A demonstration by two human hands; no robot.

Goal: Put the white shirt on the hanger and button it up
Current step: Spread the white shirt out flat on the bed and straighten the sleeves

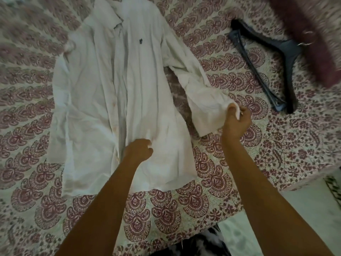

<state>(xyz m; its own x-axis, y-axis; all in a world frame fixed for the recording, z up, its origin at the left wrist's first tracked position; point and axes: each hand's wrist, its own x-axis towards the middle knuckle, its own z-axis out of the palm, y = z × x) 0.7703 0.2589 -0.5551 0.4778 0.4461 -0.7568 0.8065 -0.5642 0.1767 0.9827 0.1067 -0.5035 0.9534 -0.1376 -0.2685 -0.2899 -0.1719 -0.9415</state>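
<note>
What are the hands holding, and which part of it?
Both hold the white shirt. The right hand pinches the end of its sleeve; the left hand seems to bunch the front cloth low down with curled fingers.

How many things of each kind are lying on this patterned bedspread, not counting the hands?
Shirt: 1
Hanger: 1
Maroon fuzzy thing: 1
Total: 3
</note>
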